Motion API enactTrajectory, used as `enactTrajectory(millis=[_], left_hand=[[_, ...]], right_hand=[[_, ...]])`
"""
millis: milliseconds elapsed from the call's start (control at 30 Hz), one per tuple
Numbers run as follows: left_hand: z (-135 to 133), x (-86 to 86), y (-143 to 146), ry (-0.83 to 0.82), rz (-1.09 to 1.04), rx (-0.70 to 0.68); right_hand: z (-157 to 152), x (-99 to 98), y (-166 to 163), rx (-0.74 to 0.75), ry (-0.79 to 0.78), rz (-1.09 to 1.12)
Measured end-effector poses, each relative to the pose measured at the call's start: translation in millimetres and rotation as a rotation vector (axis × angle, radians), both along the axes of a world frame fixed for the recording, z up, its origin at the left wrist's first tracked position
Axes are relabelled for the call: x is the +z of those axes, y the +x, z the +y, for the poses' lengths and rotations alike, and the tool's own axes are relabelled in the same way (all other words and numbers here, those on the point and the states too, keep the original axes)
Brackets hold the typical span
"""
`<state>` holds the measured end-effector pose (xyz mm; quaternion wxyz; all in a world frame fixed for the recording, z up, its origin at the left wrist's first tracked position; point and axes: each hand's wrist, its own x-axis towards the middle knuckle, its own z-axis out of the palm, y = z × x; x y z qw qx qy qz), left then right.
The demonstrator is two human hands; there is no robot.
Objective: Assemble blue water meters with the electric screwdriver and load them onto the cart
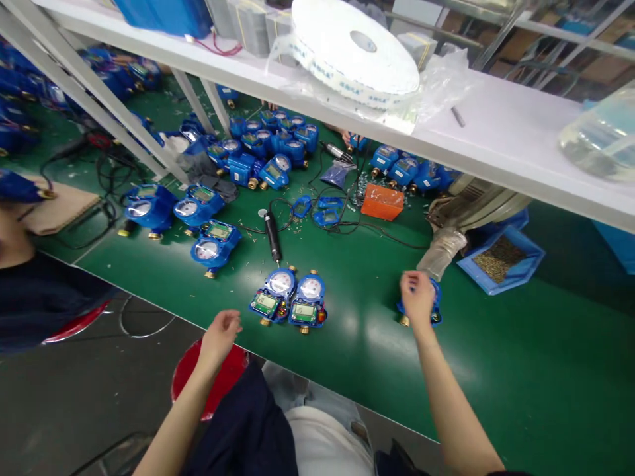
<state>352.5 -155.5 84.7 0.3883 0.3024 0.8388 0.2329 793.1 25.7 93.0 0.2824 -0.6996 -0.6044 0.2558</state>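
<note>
My left hand hovers near the table's front edge, fingers loosely bent and nothing visible in them. To its right lie two blue water meters with their covers off, a left one and a right one, each showing a white dial, a small display on a green board and brass ends. Further right, my right hand is closed over another blue water meter and hides most of it; the fingertips are slightly blurred. A black electric screwdriver lies behind the two open meters.
Several blue meters stand at left and behind. Blue covers, an orange box and loose screws lie mid-table. At right is a blue bin of small screws. A white shelf bearing a tape roll overhangs. Another person's sleeve shows at left.
</note>
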Motion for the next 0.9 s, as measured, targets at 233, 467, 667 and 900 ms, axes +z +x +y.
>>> enactTrajectory(millis=[233,467,667,900], left_hand=[[113.2,5.7,28.1,-0.091,0.283,-0.458],[143.2,-4.7,59.0,-0.31,0.353,-0.709],[144.3,-12.0,50.4,-0.267,0.41,-0.877],[152.8,-22.6,50.3,-0.219,0.472,-1.104]], right_hand=[[22.3,-22.9,-192.3,1.111,-0.18,-0.095],[40.0,-27.2,-214.8,1.339,-0.352,-0.449],[29.7,-37.3,-205.5,1.261,-0.379,-0.641],[-3.5,-49.1,-207.7,1.407,-0.237,-0.594]])
